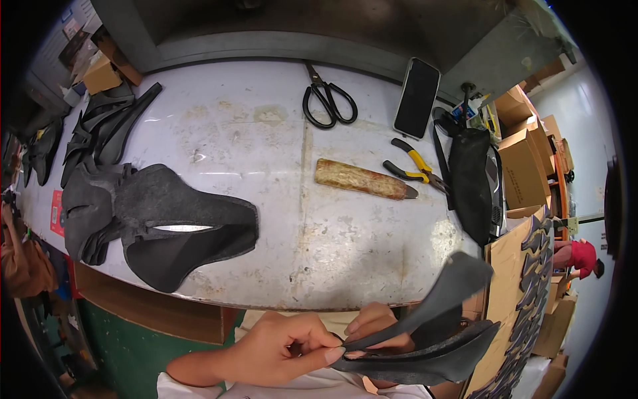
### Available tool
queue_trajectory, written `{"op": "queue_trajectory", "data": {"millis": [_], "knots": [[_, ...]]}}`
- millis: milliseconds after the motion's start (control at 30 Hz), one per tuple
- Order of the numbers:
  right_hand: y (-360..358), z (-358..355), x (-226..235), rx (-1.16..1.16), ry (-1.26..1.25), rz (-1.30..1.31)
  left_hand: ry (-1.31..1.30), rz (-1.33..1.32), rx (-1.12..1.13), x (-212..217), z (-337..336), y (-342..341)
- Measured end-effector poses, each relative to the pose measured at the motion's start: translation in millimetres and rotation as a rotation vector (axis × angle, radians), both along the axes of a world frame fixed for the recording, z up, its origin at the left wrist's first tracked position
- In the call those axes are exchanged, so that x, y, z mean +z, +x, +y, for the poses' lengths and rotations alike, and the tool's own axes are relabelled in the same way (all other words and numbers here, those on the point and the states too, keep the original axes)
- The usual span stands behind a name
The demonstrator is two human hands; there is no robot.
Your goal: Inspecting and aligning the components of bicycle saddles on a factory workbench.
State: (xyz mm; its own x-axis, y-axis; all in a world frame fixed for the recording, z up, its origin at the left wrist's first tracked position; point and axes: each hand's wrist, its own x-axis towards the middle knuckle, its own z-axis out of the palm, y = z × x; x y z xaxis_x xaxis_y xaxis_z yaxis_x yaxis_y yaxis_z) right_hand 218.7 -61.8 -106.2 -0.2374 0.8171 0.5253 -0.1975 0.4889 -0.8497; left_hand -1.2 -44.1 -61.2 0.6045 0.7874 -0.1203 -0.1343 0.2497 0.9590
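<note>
Close to my body, beyond the table's front edge, I hold a curved black piece (425,362) that looks like a shoe upper, its two flaps spread apart toward the right. My left hand (279,346) pinches its narrow left end between thumb and fingers. Behind the upper flap, my right hand (372,322) grips the same piece, with part of its fingers hidden. Similar black uppers (179,193) lie overlapped at the table's left, one with a white slit showing. More black pieces (109,126) are stacked farther back.
On the white table (266,139) lie black-handled scissors (325,100), a phone (417,98), yellow-handled pliers (419,163), a worn wooden-handled tool (362,178) and a black pouch (470,179). Cardboard boxes (525,159) stand at the right. Another person (583,259) is far right.
</note>
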Motion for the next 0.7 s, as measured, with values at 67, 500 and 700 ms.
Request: {"op": "queue_trajectory", "data": {"millis": [67, 500, 700], "knots": [[3.5, 11.0, 14.3, -0.004, 0.179, -0.188, -0.193, -0.060, 0.001, 1.4, 1.9, 1.8], [8.8, 8.0, 7.1, -0.024, -0.194, -0.044, -0.454, -0.127, -0.108, -3.0, 0.2, 2.9], [-8.5, 0.5, 46.2, -0.392, -0.477, 0.057, -0.567, -0.094, -0.161, -2.5, 3.4, -7.0]]}}
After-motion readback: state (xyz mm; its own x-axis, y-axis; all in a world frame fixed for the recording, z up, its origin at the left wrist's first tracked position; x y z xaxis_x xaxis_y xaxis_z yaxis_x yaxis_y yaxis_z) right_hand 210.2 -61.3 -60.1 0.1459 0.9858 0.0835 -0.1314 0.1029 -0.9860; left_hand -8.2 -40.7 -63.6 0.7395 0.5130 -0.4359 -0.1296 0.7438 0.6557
